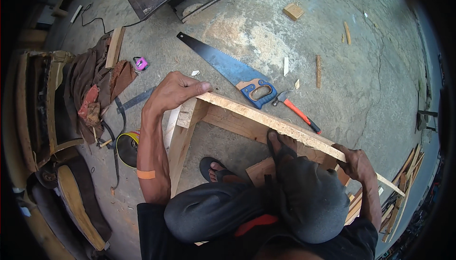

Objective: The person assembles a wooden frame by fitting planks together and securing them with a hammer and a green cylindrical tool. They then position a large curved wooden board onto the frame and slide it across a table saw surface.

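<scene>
Frame (266,116) (x1) has L hand (177,89), R hand (357,166) on, 1 saw (221,64) nr.

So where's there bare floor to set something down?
Bare concrete floor lies beyond your right hand, between the orange-and-black hammer and the pile of thin wooden strips. It's crowded left of the pale wooden frame: crumpled brown cloth, round yellow tin, dark strap.

Long pale board (270,121), rough-edged — aslant along the far side of a bare wooden frame (180,151)
</scene>
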Tool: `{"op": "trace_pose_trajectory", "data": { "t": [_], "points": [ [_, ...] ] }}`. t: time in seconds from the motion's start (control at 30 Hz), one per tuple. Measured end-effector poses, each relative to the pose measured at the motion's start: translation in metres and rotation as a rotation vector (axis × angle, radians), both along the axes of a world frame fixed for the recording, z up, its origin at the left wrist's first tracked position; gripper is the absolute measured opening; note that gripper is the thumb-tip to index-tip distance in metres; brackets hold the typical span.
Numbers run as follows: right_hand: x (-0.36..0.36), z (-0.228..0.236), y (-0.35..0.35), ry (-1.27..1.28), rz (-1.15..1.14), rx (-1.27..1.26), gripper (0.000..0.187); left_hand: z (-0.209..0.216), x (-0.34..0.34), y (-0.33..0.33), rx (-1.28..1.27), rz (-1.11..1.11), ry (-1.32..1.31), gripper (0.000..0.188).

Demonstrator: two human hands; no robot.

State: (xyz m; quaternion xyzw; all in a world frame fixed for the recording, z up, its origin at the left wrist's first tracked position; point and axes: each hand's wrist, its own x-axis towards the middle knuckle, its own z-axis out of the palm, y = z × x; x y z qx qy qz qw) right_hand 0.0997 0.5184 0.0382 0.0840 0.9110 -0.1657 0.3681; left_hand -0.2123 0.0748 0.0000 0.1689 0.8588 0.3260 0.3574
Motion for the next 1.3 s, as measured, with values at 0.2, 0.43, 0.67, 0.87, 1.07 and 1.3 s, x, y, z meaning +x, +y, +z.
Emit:
{"op": "trace_pose_trajectory", "data": {
  "t": [0.2, 0.43, 0.67, 0.87, 1.07, 1.3],
  "points": [
    [-0.001, -0.013, 0.005, 0.077, 0.017, -0.047, 0.061, -0.01, -0.007, -0.011, 0.059, 0.065, -0.025, 0.077],
    [-0.008, -0.004, -0.007, 0.043, 0.003, 0.013, 0.055, -0.036, 0.011, -0.009, 0.429, 0.363, -0.146, 0.085],
    [-0.036, 0.011, -0.028, -0.005, -0.014, -0.028, 0.059, -0.045, 0.013, -0.006, 0.559, 0.399, -0.158, 0.083],
    [-0.065, -0.009, -0.077, 0.171, -0.094, -0.216, 0.068, -0.052, 0.014, -0.012, 0.503, 0.385, -0.115, 0.091],
    [-0.073, -0.018, -0.074, 0.164, -0.046, -0.295, 0.06, -0.058, 0.01, -0.017, 0.522, 0.433, -0.131, 0.094],
    [-0.083, -0.031, -0.076, 0.232, 0.01, -0.333, 0.051, -0.06, 0.005, -0.016, 0.586, 0.482, -0.194, 0.088]
  ]
}}
